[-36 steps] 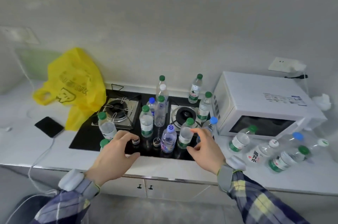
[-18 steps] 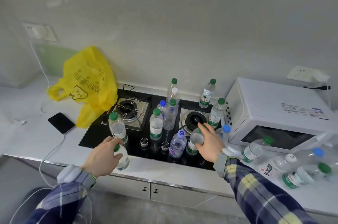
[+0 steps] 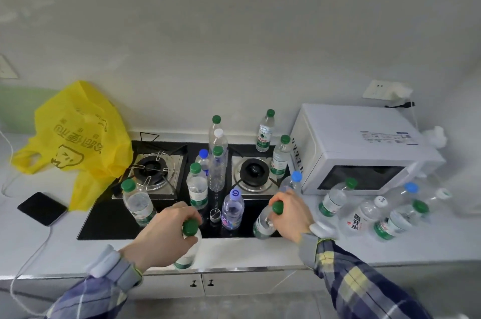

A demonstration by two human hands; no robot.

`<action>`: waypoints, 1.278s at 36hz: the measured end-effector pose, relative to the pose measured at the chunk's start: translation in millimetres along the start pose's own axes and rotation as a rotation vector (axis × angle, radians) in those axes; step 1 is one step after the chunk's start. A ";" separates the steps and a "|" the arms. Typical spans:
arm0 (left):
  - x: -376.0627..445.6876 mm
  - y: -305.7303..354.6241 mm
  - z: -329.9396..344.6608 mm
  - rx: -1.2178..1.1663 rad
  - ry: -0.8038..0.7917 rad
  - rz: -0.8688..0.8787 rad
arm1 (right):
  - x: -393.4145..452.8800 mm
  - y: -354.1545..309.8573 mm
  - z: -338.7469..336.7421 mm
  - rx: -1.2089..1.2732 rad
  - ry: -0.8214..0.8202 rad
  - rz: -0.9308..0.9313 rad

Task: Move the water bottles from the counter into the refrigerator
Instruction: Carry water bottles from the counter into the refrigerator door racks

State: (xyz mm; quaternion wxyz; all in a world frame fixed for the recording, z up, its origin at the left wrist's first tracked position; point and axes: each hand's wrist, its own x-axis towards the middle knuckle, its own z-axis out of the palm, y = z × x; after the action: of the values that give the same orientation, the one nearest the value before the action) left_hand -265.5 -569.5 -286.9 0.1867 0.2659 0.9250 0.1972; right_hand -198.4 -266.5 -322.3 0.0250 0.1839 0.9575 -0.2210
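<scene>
Left hand (image 3: 166,232) lifted bottle (image 3: 188,246), right hand (image 3: 291,212) now gripping another

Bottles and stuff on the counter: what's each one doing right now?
left hand: grips a green-capped bottle.
right hand: grips another green-capped bottle, tilted.
purple bottle: upright, capped.
microwave: door shut.
burners: no flame.
phone: screen dark, lying flat.
yellow bag: slumped.

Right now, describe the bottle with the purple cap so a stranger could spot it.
Find the black stove; at its front edge, between the two hands, stands the purple-capped bottle. Its neighbours wear green caps; it alone has a purple tint and a white mark on its cap.
</scene>
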 end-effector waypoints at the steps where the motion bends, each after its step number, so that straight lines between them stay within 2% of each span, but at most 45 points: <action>1: 6.9 10.4 1.8 0.005 -0.021 0.036 | -7.1 5.2 -5.5 0.021 0.014 0.018; 6: 29.2 50.9 12.0 -0.004 -0.099 0.195 | -44.1 16.0 -27.6 0.098 0.048 0.083; 8: 42.8 77.3 20.8 -0.011 -0.152 0.303 | -69.1 30.8 -39.4 0.137 0.101 0.161; 14: 59.5 129.0 41.1 -0.047 -0.217 0.457 | -123.1 50.1 -62.8 0.152 0.180 0.292; 19: 70.6 190.8 74.1 -0.007 -0.310 0.676 | -189.4 74.3 -81.5 0.155 0.306 0.474; 23: 66.9 229.5 89.5 0.012 -0.374 0.769 | -228.0 77.7 -89.9 0.160 0.395 0.568; 25: 57.4 264.9 111.6 0.041 -0.414 0.894 | -270.3 83.4 -96.1 0.194 0.458 0.695; 27: 51.3 280.9 118.0 0.042 -0.449 0.921 | -287.9 83.8 -98.5 0.184 0.502 0.732; 28: 37.7 307.8 137.3 0.061 -0.505 1.027 | -322.1 85.2 -100.5 0.199 0.563 0.830; 30: 36.4 310.7 135.7 0.052 -0.515 1.018 | -325.2 84.6 -100.9 0.178 0.568 0.826; 31: 24.0 328.0 146.8 0.041 -0.555 1.087 | -348.1 82.8 -101.3 0.189 0.608 0.890; 33: 22.0 329.7 146.2 0.020 -0.529 1.114 | -350.5 80.3 -103.7 0.194 0.632 0.891; 40: -36.4 383.5 183.2 0.008 -0.629 1.325 | -444.5 62.5 -104.7 0.151 0.814 1.117; 46: -71.2 406.9 201.4 -0.012 -0.698 1.406 | -492.8 47.6 -104.8 0.108 0.929 1.227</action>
State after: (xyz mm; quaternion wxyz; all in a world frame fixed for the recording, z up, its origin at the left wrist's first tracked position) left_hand 51.5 -238.7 -252.6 0.2993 0.8347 0.4262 0.1789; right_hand 281.2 -349.6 -184.0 -0.2706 0.7567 0.5840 -0.1143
